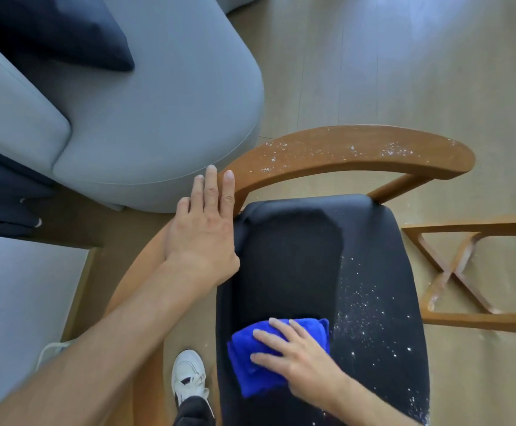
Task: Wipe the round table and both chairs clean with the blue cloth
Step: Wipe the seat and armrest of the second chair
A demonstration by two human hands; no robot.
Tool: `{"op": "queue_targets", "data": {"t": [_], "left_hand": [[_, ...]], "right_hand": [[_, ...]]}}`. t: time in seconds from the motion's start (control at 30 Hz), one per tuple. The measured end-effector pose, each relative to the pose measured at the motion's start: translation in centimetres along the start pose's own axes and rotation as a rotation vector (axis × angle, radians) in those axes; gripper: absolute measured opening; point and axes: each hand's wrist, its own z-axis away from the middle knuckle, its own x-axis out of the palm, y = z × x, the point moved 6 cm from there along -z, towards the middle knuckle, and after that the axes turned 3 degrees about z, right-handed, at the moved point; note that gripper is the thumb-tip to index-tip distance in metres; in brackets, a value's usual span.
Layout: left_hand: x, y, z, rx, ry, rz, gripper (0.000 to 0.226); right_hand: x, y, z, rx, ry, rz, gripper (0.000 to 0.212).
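1. Hidden or cut off: the chair [312,241] shows only its seat, curved backrest rail and one slanted support; its legs are out of sight beneath the seat. The near edge of the seat runs off the bottom of the frame. At 3 o'clock a wooden crossed base [465,272] is visible, but whatever it carries lies beyond the right edge (cannot tell what it belongs to). Both forearms are cropped by the bottom edge.

2. Counts: one chair, one blue cloth [259,358], two hands, one white shoe [187,376], one dark cushion [75,35] on the grey sofa [146,118].

3. Materials and shapes: the seat is dark, matte fabric with rounded corners; the rail is brown wood, bent in an arc. White specks lie scattered on the rail from 12 to 1 o'clock and on the right part of the seat toward 4 o'clock. The cloth is folded, fluffy and vivid blue. The floor is pale wood planking.

4. Left hand [203,229]: flat, fingers straight and together, resting on the left end of the rail at 9 o'clock of the seat; it grasps nothing.

5. Right hand [296,355]: fingers spread and nearly straight, pressing the cloth down onto the seat at 6 o'clock.
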Motion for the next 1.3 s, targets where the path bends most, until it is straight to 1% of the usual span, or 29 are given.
{"op": "queue_targets", "data": {"t": [0.03,0.07,0.13,0.17,0.2,0.27,0.33,0.47,0.6,0.67,0.77,0.87,0.93,1.0,1.07,1.13,1.2,1.3], "left_hand": [[0.0,0.0,0.0,-0.004,-0.004,-0.005,0.103],[0.0,0.1,0.0,-0.007,-0.006,-0.013,0.102],[0.0,0.3,0.0,-0.013,-0.005,-0.025,0.1],[0.1,0.3,0.0,-0.017,-0.004,-0.03,0.098],[0.0,0.3,0.0,-0.021,-0.002,-0.036,0.096],[0.0,0.2,0.1,-0.026,0.006,-0.048,0.094],[0.0,0.2,0.1,-0.024,0.009,-0.062,0.093],[0.0,0.4,0.0,-0.027,0.015,-0.085,0.092],[0.3,0.5,0.0,-0.026,0.047,-0.112,0.093],[0.4,0.5,0.0,-0.023,0.067,-0.127,0.092],[0.6,0.4,0.1,-0.022,0.078,-0.13,0.089],[0.6,0.4,0.1,-0.022,0.099,-0.152,0.088],[0.6,0.5,0.0,-0.023,0.105,-0.154,0.089],[0.4,0.5,0.0,-0.018,0.113,-0.152,0.092],[0.3,0.5,0.1,-0.008,0.119,-0.13,0.094],[0.2,0.5,0.2,-0.004,0.123,-0.127,0.094],[0.1,0.6,0.1,-0.002,0.118,-0.13,0.094],[0.0,0.7,0.1,0.012,0.134,-0.124,0.094]], "right_hand": [[-1.1,2.7,-0.5,0.091,0.066,-0.027,0.065],[-2.5,5.8,-1.0,0.203,0.167,-0.058,0.071],[-5.1,12.1,-2.2,0.418,0.291,-0.144,0.074],[-5.9,14.7,-3.0,0.503,0.295,-0.151,0.073],[-6.1,16.9,-3.8,0.569,0.253,-0.133,0.071],[-4.7,19.2,-5.0,0.626,0.113,-0.071,0.068],[-3.0,19.9,-5.5,0.609,0.052,-0.025,0.068],[-3.1,21.5,-5.7,0.558,0.15,-0.059,0.072],[-2.0,22.2,-6.8,0.554,0.115,-0.033,0.076],[-1.2,21.5,-6.9,0.585,0.183,0.015,0.072],[-0.8,20.9,-6.7,0.627,0.331,0.075,0.059],[-0.8,20.2,-6.3,0.665,0.428,0.114,0.049],[-0.9,19.3,-5.8,0.719,0.478,0.109,0.047],[-0.5,17.4,-4.6,0.731,0.52,0.088,0.047],[1.4,14.0,-2.5,0.679,0.529,0.05,0.048],[3.9,9.4,0.1,0.574,0.516,0.004,0.05],[5.9,6.2,1.7,0.453,0.462,-0.018,0.048],[5.9,6.1,1.8,0.323,0.387,0.035,0.045]]}}
